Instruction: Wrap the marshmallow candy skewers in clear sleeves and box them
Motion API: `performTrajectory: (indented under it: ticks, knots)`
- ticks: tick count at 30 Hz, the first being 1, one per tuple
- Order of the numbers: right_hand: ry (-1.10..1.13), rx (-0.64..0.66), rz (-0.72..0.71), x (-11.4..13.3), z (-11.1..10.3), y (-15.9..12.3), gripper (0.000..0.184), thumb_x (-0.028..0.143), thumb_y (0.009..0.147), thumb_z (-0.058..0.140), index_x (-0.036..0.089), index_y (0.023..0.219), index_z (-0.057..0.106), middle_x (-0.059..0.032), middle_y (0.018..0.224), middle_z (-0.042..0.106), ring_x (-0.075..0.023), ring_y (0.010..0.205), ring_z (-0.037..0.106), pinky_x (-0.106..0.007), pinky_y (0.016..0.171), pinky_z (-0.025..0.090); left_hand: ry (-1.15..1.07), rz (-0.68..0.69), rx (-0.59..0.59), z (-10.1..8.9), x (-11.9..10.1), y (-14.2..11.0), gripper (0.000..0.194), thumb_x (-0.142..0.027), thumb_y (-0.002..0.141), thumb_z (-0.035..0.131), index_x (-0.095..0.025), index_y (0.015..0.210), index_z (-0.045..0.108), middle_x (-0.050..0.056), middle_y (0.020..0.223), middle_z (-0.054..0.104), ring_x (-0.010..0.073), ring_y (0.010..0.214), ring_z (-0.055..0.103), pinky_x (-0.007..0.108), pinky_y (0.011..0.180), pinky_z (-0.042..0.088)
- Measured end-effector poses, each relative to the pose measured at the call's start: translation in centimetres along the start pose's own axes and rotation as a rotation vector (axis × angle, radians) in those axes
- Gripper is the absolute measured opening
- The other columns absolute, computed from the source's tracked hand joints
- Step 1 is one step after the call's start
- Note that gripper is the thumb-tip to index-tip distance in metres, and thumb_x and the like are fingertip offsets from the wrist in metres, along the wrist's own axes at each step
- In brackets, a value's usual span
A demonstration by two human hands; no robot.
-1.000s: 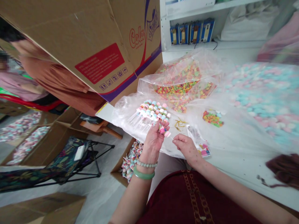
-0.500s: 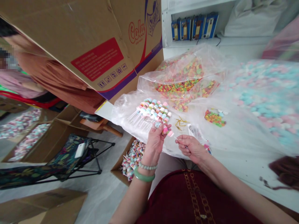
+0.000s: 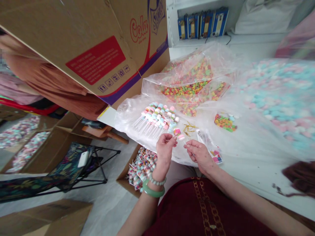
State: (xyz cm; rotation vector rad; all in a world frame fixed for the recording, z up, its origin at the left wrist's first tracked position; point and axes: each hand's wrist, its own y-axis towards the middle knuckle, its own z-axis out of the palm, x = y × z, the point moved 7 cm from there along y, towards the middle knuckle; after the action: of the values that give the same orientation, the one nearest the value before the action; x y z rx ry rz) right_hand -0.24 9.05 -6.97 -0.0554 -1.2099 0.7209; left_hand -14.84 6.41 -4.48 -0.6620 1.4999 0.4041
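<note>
My right hand [image 3: 199, 153] is closed around the thin white stick of a marshmallow skewer [image 3: 181, 137]. A pink-and-white marshmallow is nearest its fingers, with brighter pink and pale blue pieces farther up. My left hand [image 3: 167, 146], wearing green bracelets, is beside the skewer with thumb and fingers pinched together; what they hold is too small to make out. Behind it, several finished-looking marshmallow skewers [image 3: 157, 114] lie in a row, white sticks toward me. Gold twist ties [image 3: 189, 127] are scattered just beyond my hands. A printed plastic packet [image 3: 216, 156] lies by my right wrist.
Ring candies [image 3: 187, 90] fill a clear bag at the back, and a smaller heap [image 3: 225, 123] sits nearer. Blue and pink marshmallows [image 3: 280, 98] spread rightward. A tall carton [image 3: 98, 42] stands left; an open box of wrapped skewers [image 3: 142, 168] is below the table edge. People sit behind the carton.
My left hand has drawn back from around the candies into a pinch beside them, exposing more of the skewer. My right hand keeps its hold on the stick. The view has shifted slightly.
</note>
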Motion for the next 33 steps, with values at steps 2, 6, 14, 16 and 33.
performTrajectory:
  ticks: [2,6,14,16,33]
  knots:
    - [-0.004,0.006,0.003,-0.1,0.2,0.0,0.021,0.036,0.069,0.060,0.016,0.073,0.057,0.0071,0.050,0.042,-0.0046,0.040,0.026,-0.019,0.038,0.014,0.076,0.060,-0.034,-0.1,-0.4,0.0,0.024,-0.034,0.069,0.070,-0.016,0.076,0.057,-0.003,0.064,0.056,0.0103,0.054,0.055,0.022,0.053,0.044]
    - [-0.026,0.012,-0.007,-0.3,0.3,-0.1,0.018,0.034,0.070,0.059,0.017,0.073,0.056,0.0069,0.051,0.042,-0.0055,0.041,0.027,-0.020,0.039,0.015,0.176,0.135,-0.088,-0.1,-0.8,0.1,0.014,-0.030,0.072,0.068,-0.018,0.075,0.061,-0.003,0.064,0.058,0.0108,0.056,0.055,0.021,0.055,0.042]
    - [-0.082,-0.060,-0.030,-0.9,-0.5,0.4,0.016,0.034,0.072,0.059,0.019,0.068,0.055,0.0066,0.050,0.040,-0.0076,0.044,0.028,-0.023,0.041,0.017,0.074,0.159,0.027,0.4,-0.9,-0.7,0.006,-0.017,0.073,0.066,-0.020,0.069,0.067,-0.003,0.060,0.056,0.0117,0.058,0.050,0.020,0.057,0.037]
    - [-0.116,-0.082,-0.065,-0.9,-0.7,0.7,0.016,0.034,0.072,0.059,0.019,0.068,0.056,0.0064,0.051,0.040,-0.0085,0.046,0.030,-0.023,0.043,0.019,0.085,0.179,0.102,0.9,-1.0,-1.4,0.007,-0.015,0.073,0.066,-0.021,0.069,0.068,-0.002,0.063,0.057,0.0116,0.060,0.049,0.020,0.059,0.037]
    - [-0.634,-0.125,-0.341,0.9,-0.9,-0.4,0.021,0.029,0.081,0.053,0.023,0.098,0.063,0.0046,0.060,0.051,-0.0141,0.056,0.047,-0.026,0.058,0.036,-0.780,-0.495,0.276,3.1,2.2,0.3,0.026,-0.036,0.090,0.050,-0.013,0.095,0.061,0.009,0.090,0.066,0.0216,0.090,0.065,0.035,0.080,0.053]
